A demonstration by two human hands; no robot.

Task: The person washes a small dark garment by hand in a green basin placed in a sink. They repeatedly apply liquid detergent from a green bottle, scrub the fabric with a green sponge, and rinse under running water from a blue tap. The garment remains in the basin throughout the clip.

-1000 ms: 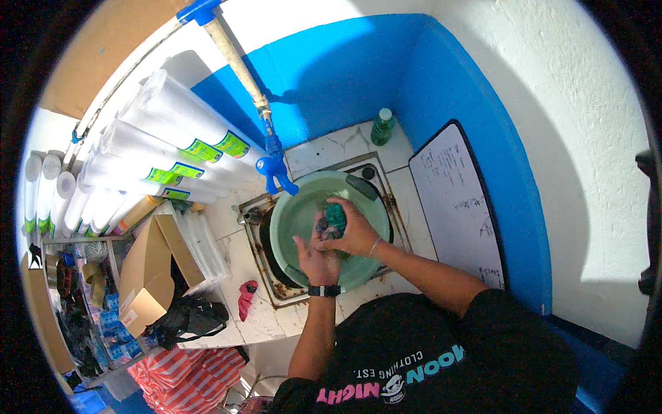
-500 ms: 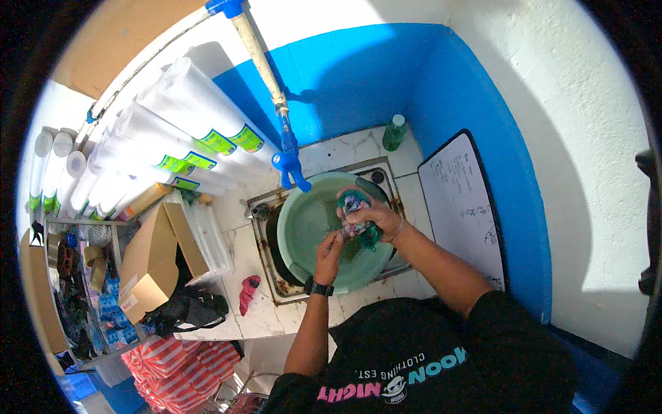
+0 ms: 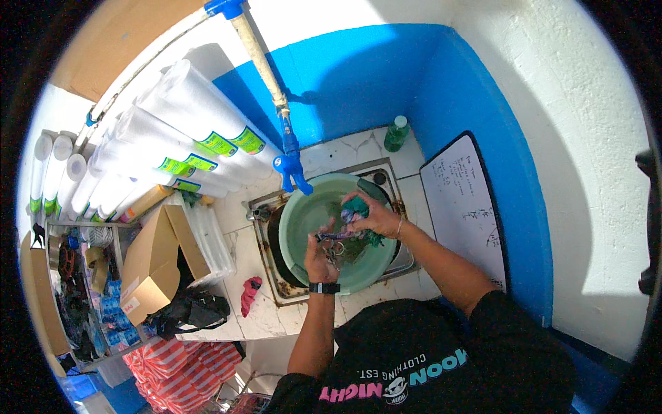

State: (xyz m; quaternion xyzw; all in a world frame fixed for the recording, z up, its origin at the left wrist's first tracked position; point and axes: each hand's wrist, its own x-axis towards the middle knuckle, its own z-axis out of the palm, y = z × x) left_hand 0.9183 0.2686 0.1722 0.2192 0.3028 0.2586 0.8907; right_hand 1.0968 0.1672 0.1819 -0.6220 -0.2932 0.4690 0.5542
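Note:
My right hand [image 3: 379, 219] grips a bunched green and purple piece of fabric [image 3: 354, 208] above the basin, its fingers closed round it. From the bunch a purple patterned strap [image 3: 336, 236] runs across to my left hand [image 3: 319, 257]. That hand is turned palm up, fingers partly curled, with the strap's end and some metal rings or clasps [image 3: 333, 254] on it. I cannot make out the exact kind of fitting. Below both hands is a pale green basin [image 3: 295, 231] of cloudy water, with part of the green fabric hanging low over it.
The basin stands in a rusty-edged metal sink [image 3: 274, 276] under a blue tap [image 3: 293, 169]. A green bottle [image 3: 396, 134] and a whiteboard [image 3: 458, 190] stand at the right. To the left are a pink cloth [image 3: 250, 295], black bag [image 3: 193, 312], open cardboard box [image 3: 155, 265] and white rolls [image 3: 200, 107].
My left hand has turned palm up and moved slightly left, drawing out the strap so its metal fittings show. The right hand's grip has shifted, showing more of the green fabric.

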